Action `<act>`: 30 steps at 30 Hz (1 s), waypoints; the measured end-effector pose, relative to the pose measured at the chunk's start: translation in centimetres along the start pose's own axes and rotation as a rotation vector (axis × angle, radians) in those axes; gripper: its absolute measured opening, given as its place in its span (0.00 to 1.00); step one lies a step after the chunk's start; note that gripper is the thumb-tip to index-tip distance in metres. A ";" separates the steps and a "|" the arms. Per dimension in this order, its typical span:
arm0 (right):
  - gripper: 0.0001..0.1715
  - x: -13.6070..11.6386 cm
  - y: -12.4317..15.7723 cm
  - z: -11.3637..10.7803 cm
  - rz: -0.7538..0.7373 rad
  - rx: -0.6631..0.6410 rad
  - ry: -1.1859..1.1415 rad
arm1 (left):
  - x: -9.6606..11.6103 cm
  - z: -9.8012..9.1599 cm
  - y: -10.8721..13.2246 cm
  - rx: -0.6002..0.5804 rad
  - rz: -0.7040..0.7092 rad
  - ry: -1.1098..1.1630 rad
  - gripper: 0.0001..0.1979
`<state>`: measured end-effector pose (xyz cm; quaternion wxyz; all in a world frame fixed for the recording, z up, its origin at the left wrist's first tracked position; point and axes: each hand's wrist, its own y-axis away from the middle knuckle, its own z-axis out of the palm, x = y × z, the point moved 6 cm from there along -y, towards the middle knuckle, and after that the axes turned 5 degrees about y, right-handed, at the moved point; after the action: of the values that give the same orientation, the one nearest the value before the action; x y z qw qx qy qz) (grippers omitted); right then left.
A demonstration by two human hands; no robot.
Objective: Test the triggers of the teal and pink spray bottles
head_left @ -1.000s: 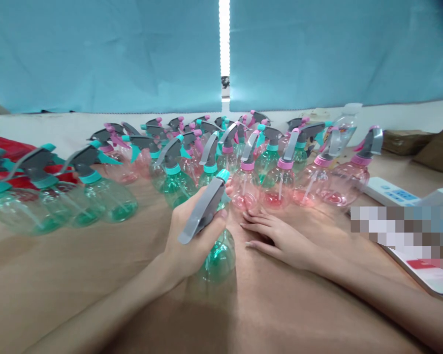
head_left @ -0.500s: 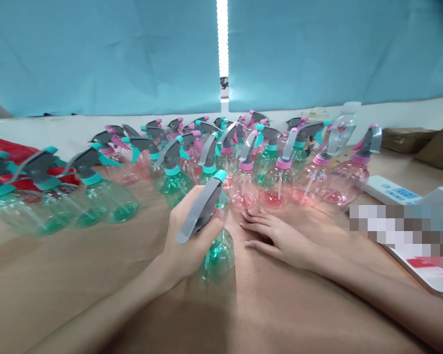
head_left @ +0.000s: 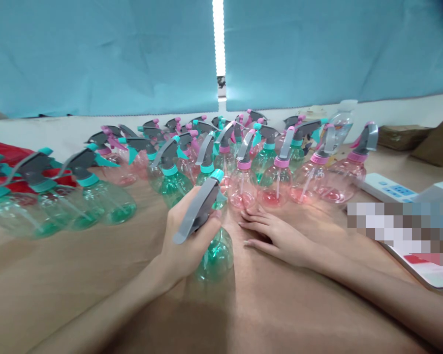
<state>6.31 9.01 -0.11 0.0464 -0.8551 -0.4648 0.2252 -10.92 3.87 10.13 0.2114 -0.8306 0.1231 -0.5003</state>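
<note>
My left hand (head_left: 184, 236) is wrapped round the neck of a green spray bottle (head_left: 216, 255) with a grey trigger head (head_left: 196, 209) and a teal cap; the bottle stands on the brown table (head_left: 77, 280). My right hand (head_left: 276, 235) lies flat on the table just to the right of it, fingers stretched out, fingertips close to a pink spray bottle (head_left: 241, 189). Nothing is in the right hand.
Several green and pink spray bottles (head_left: 280, 172) crowd the middle and back of the table, with three green ones (head_left: 96, 194) at the left. A red bag (head_left: 7, 152) lies far left. A white remote-like device (head_left: 386, 187) and printed papers (head_left: 428, 270) sit right. Blue curtains hang behind.
The view has shifted slightly to the left and up. Both hands stay in the same place, the left still round the green bottle.
</note>
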 end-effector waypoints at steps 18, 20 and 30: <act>0.27 -0.2 -0.1 -0.3 0.012 -0.002 -0.018 | 0.7 0.6 -0.4 -0.142 -0.056 0.172 0.17; 0.27 -0.2 -0.1 -0.3 0.013 -0.003 -0.019 | 1.0 0.6 -0.4 -0.134 -0.050 0.187 0.16; 0.28 -0.1 -0.1 -0.1 0.004 -0.013 0.006 | 0.8 0.4 -0.7 -0.127 -0.040 0.067 0.15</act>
<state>6.27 9.02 -0.01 0.0420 -0.8569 -0.4645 0.2196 -10.21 4.20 10.95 0.1441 -0.8273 0.1450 -0.5233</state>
